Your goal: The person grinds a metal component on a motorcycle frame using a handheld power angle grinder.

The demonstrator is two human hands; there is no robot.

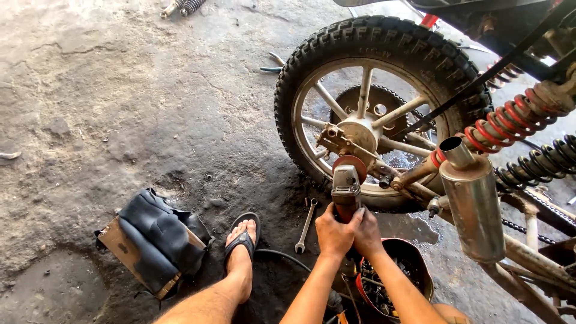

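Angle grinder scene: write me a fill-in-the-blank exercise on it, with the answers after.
1. Both hands grip the angle grinder, its disc at the hub of the rear ____.
2. The wrench lies on the ground beside the person's bare ____.
3. The upper shock spring is coloured ____.

Missing words: wheel; foot; red

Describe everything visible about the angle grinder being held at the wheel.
The angle grinder has a grey metal head, a reddish disc at its tip and a dark red body. It points up and away from the person, the disc at the hub of the rear wheel. The left hand and right hand both grip its body from below. A dark cable loops across the ground beneath the forearms.
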